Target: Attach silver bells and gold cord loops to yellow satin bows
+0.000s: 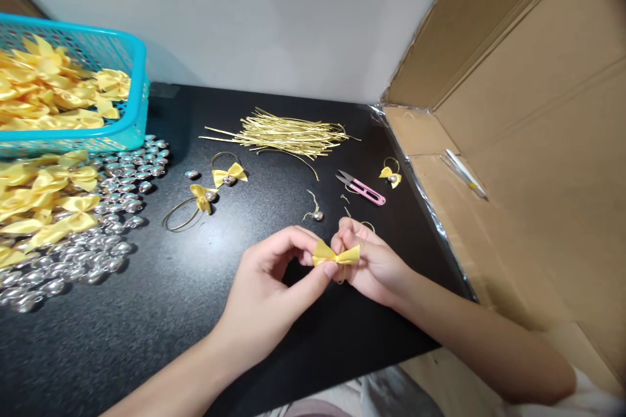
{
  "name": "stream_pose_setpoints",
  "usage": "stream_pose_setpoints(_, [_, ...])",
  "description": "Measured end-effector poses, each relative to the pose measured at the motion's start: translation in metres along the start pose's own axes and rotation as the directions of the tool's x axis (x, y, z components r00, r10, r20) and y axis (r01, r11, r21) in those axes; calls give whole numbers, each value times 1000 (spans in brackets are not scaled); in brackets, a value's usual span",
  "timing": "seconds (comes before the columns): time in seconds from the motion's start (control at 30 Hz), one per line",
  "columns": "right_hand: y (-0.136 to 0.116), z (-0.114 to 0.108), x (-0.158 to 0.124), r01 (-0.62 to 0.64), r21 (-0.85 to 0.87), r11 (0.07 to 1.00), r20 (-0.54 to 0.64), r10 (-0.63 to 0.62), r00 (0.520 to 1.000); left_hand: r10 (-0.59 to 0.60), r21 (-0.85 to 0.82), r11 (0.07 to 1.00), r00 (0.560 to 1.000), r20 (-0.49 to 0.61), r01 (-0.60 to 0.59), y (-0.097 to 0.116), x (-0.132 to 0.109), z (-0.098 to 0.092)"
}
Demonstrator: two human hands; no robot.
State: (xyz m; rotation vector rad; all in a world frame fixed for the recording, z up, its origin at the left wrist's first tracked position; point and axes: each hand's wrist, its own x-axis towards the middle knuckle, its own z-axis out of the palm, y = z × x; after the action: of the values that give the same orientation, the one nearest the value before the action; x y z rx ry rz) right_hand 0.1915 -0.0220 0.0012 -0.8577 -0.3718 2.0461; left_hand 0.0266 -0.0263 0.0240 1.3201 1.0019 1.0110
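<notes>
Between the thumb and fingers of my left hand [274,287] is the left side of a yellow ribbon bow [337,257]. My right hand [374,267] is closed at the bow's right side, its fingers partly hidden behind the ribbon. A thin gold cord [368,226] loops out behind the right fingers; how it meets the bow is hidden. Just beyond my hands lies a silver bell-like bead [317,215] with a bit of gold thread. Pink thread snips [362,187] rest farther back, with small cord scraps near them.
A bundle of gold cords [293,133] lies at the back of the black table [195,326]. Finished-looking bow loops [229,174] sit left, another [391,176] right. A blue basket [139,91] of yellow bows, loose bows [49,199] and silver beads [73,260] fill the left. Cardboard [533,143] borders the right.
</notes>
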Motion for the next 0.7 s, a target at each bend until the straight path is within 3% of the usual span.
stream_pose_setpoints(0.4, [2, 3, 1, -37, 54, 998, -9, 37, 999, -33, -47, 998, 998, -51, 31, -4, 1, 6])
stream_pose_setpoints(0.7, [3, 1, 1, -42, 30, 999, -4, 42, 999, 7, -37, 999, 998, -68, -10, -4, 0, 8])
